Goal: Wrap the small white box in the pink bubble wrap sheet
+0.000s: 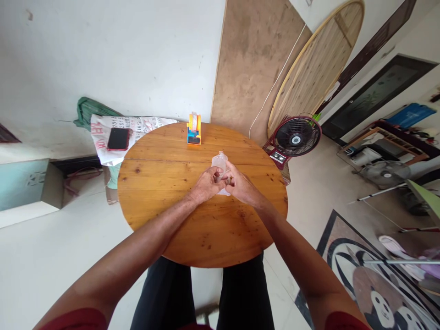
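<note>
A translucent, whitish plastic package (219,160) lies on the round wooden table (154,192), right of its middle; whether it is a bag or a thin box I cannot tell. My left hand (206,184) comes to it from the left, with thumb and fingers bent in and closed on its middle. From the right, my right hand (241,187) grips it too, its index finger stretched over the upper part and the thumb bent in near my left fingertips. The hands hide the package's middle. Its top and a bottom corner stick out around them.
An orange and blue tape dispenser (194,130) stands near the table's far edge. Beyond the left edge, a dark phone (118,139) rests on a printed white sack (99,133). A fan (295,137) stands by the right edge, and a wooden disc (316,59) leans behind.
</note>
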Available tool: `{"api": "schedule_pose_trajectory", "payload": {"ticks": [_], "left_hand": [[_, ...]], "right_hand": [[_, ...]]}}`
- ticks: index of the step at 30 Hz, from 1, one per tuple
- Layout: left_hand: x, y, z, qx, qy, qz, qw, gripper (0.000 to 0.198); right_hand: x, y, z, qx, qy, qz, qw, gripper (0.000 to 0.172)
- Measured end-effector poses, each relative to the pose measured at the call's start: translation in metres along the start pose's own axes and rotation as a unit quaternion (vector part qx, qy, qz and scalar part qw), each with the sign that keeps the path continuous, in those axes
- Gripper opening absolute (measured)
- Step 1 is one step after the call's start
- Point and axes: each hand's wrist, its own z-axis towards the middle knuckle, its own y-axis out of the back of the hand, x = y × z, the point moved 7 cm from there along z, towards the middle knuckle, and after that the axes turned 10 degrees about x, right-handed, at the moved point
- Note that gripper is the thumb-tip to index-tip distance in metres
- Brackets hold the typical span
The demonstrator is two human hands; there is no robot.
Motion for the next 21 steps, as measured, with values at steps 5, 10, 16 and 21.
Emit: {"api": "schedule_pose_trajectory", "payload": {"ticks": [5,10,16,21], "left_hand": [[0.005,-0.001,0.001,-0.016,0.008,0.040,0.999,0.021],[0.008,-0.003,0.002,-0.014,0.007,0.039,0.999,0.022],[0.011,-0.003,0.002,-0.027,0.014,0.034,0.999,0.028],[0.009,-0.001,0.000,-0.024,0.021,0.042,0.999,0.026]], "right_hand": [[0.007,0.000,-0.003,0.009,0.014,0.023,1.000,0.083],[0.008,0.002,-0.006,0.012,0.011,0.059,0.998,0.078],[0.076,0.035,-0.063,-0.158,0.069,-0.033,0.984,0.015],[0.194,0.013,-0.129,-0.029,0.255,-0.154,0.954,0.020]]}}
